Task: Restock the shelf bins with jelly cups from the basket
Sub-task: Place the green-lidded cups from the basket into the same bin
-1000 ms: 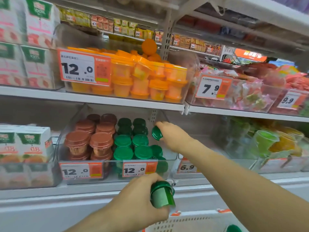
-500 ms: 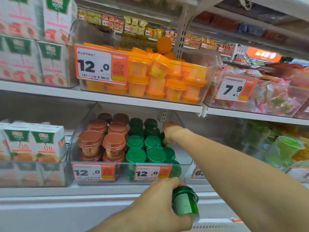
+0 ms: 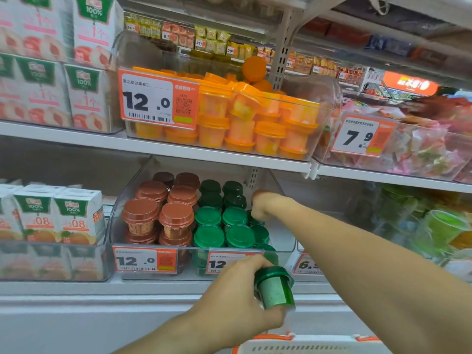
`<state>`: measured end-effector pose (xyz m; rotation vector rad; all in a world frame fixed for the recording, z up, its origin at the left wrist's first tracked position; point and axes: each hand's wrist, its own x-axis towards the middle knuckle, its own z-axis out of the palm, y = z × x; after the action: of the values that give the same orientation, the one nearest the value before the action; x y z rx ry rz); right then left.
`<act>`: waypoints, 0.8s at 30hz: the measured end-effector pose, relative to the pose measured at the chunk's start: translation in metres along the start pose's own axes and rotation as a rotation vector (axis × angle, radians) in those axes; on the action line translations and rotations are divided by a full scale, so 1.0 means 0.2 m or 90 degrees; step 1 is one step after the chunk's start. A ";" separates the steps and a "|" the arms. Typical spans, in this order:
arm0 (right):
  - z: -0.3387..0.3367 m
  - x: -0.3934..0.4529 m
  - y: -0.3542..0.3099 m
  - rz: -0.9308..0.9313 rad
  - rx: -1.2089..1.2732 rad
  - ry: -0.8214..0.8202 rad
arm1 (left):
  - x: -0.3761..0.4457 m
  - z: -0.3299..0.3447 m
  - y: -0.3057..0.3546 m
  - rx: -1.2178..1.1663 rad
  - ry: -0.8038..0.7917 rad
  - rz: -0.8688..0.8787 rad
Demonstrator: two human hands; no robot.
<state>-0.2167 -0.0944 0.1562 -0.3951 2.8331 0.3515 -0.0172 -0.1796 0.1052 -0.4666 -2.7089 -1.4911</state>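
Left hand [image 3: 237,300] at 6 o'clock, just in front of the clear plastic shelf bin [image 3: 201,254] on the lower shelf. Fingers wrapped round a small green plastic jelly cup with a flanged lid [image 3: 274,290].

Cup orientation: long axis tilted, lid end toward 11 o'clock and the shelf, base toward 5 o'clock and the camera. Needs righting, lid up, to match the stacked green-lidded cups [image 3: 224,226] in the right half of the bin. Brown-lidded cups [image 3: 158,213] fill the left half.

Right hand [image 3: 263,204] reaches deep into the bin at about 1 o'clock of the green stack, knuckles up, fingers curled down out of view. Green shows right under it; can't tell if it's holding a cup or just touching the stack.

Handling, my read: light, rigid thin-wall cup, smooth sides so a bit slippery, film-sealed top probably under the lid, so don't squeeze hard. Best hold is round the body just below the lid flange, flange as a stop. Stacks look wobbly; set down straight.

White slatted basket with orange trim [image 3: 314,346] sits at the bottom edge, 5 o'clock.
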 end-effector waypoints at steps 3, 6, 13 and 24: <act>-0.02 -0.09 0.04 -0.020 0.025 0.079 | 0.01 -0.01 0.01 0.016 0.046 0.000; -0.03 -0.22 0.11 -0.078 0.196 0.097 | 0.02 0.00 0.01 0.033 0.111 -0.003; -0.04 -0.67 0.21 -0.288 0.430 -0.135 | 0.07 0.02 0.04 0.054 0.262 0.028; -0.02 -0.44 0.22 -0.163 0.310 0.138 | 0.08 0.07 0.11 -0.030 0.159 -0.078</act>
<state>-0.1493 -0.0334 0.1945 -0.7067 2.8868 -0.4485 -0.0241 -0.1535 0.1179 -0.1054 -2.5527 -1.5271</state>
